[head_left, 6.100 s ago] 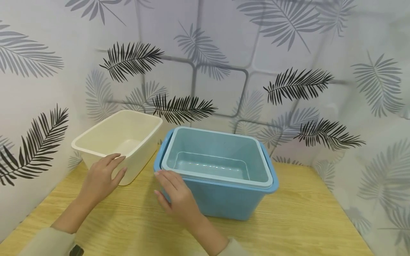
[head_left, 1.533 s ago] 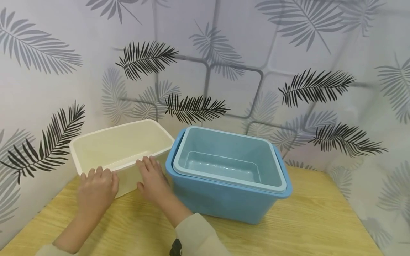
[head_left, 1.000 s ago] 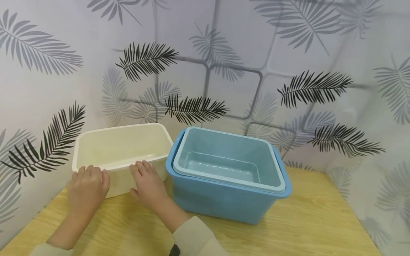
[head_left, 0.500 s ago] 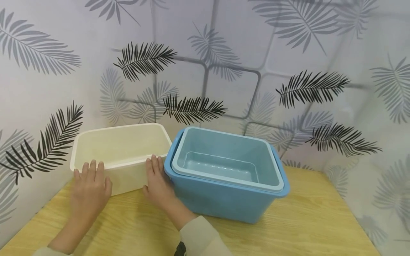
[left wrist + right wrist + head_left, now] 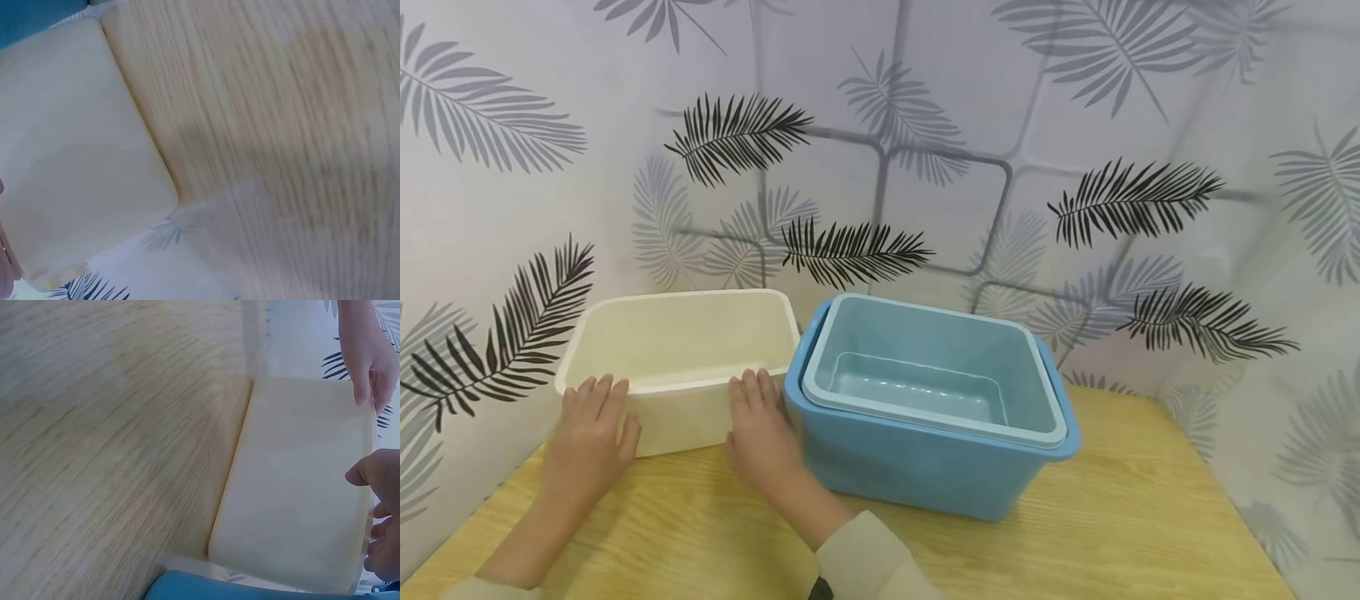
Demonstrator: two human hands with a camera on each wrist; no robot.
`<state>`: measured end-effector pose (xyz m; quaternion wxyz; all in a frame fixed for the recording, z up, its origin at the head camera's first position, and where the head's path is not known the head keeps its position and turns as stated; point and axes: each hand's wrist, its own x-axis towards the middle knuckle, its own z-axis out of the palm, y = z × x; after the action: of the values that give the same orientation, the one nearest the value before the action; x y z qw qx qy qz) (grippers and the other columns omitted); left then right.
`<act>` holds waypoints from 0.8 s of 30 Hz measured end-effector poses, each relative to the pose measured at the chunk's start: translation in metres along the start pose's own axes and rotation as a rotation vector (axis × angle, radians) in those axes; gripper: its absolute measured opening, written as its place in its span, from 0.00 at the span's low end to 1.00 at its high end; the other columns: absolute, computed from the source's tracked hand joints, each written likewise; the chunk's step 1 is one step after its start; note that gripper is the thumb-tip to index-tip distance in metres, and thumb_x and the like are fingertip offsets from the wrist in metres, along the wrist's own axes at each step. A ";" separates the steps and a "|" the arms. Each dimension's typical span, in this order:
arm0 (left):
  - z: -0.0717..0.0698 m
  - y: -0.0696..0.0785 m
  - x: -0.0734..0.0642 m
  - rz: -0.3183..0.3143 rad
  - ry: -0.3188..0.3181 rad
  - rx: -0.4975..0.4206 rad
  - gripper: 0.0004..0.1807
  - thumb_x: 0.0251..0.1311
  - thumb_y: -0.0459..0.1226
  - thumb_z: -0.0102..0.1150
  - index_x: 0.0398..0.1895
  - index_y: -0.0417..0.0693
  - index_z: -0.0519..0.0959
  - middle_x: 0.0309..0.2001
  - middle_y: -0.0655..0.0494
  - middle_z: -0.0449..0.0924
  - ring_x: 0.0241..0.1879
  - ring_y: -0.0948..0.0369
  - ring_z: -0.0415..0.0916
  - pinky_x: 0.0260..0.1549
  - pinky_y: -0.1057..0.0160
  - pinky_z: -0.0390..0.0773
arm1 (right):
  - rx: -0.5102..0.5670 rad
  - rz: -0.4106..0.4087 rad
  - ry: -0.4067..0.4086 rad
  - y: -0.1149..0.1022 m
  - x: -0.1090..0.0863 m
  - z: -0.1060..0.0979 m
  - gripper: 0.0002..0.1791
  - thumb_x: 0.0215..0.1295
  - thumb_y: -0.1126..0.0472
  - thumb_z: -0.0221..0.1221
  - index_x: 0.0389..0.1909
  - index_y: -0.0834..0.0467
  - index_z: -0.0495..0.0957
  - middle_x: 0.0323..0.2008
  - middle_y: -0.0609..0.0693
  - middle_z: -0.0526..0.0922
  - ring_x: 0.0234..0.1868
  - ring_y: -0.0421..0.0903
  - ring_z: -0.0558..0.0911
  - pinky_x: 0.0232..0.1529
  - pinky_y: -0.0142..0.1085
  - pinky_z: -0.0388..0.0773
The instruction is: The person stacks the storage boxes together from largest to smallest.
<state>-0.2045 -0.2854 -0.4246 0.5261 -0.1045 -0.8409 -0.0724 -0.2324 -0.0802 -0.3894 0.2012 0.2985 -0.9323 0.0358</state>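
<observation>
A cream plastic tub [image 5: 681, 421] stands at the left of the table, its long front wall towards me. The fingertips of my left hand [image 5: 583, 442] lie on the left part of its front rim, fingers fairly straight. My right hand [image 5: 767, 442] touches the right end of the same rim, beside the blue tub. In the right wrist view the right thumb [image 5: 358, 474] is at the outer wall. To the right stands a blue tub [image 5: 910, 471] with a pale blue tub [image 5: 917, 337] nested in it. The left wrist view shows mostly the cream tub's wall [image 5: 87, 137].
All the tubs rest on a wood-grain table [image 5: 1120, 517]. Walls with a leaf pattern [image 5: 880, 100] close it in at the back and sides. The blue tub's left rim overlaps the cream tub's right end in the head view.
Since six seconds ago, the cream tub has turned lengthwise beside the blue tub. My right hand has left the blue tub's rim for the cream one. Lately my left hand has shifted slightly left.
</observation>
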 end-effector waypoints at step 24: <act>-0.002 -0.042 0.013 0.111 -0.114 -0.135 0.43 0.65 0.62 0.28 0.40 0.27 0.74 0.37 0.34 0.75 0.42 0.38 0.70 0.47 0.33 0.67 | -0.223 -0.147 0.266 -0.017 -0.015 0.003 0.27 0.56 0.52 0.59 0.58 0.53 0.72 0.56 0.51 0.75 0.57 0.47 0.72 0.56 0.37 0.73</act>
<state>-0.2189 -0.3255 -0.4120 0.4721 -0.1900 -0.8557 -0.0938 -0.2131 -0.0866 -0.3989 0.3567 0.3342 -0.8713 -0.0435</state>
